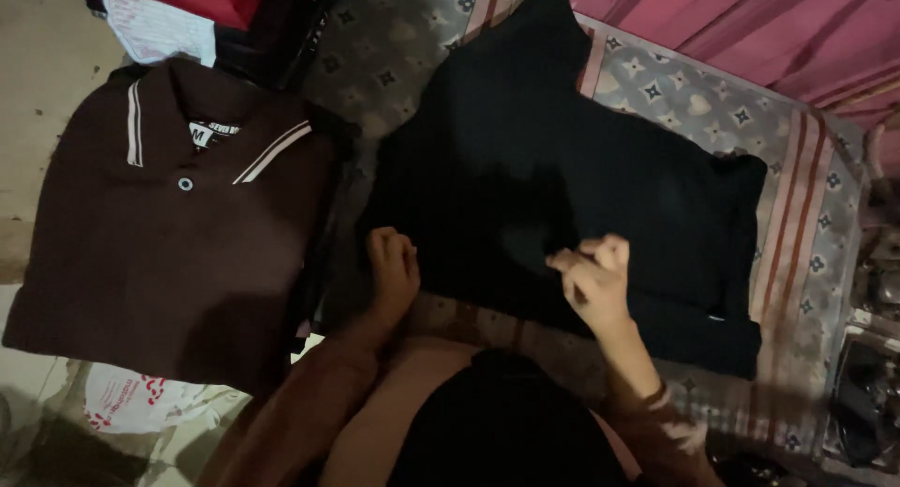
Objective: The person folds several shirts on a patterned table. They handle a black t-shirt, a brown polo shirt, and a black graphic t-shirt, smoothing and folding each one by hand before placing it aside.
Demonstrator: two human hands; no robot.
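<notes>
While the left hand (394,267) lies flat, fingers open, on the black garment (562,187), the right hand (592,279) pinches its fabric, mid-fold; the next move needs a steady pull.

A patterned grey mat (806,215) with striped borders covers the floor (37,84), bearing a black garment (562,159) beside a folded dark brown polo shirt (178,253).

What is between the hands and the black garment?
Nothing visible. The left hand rests on the near edge of the black garment, and the right hand lies on it, fingers curled at the fabric.
</notes>
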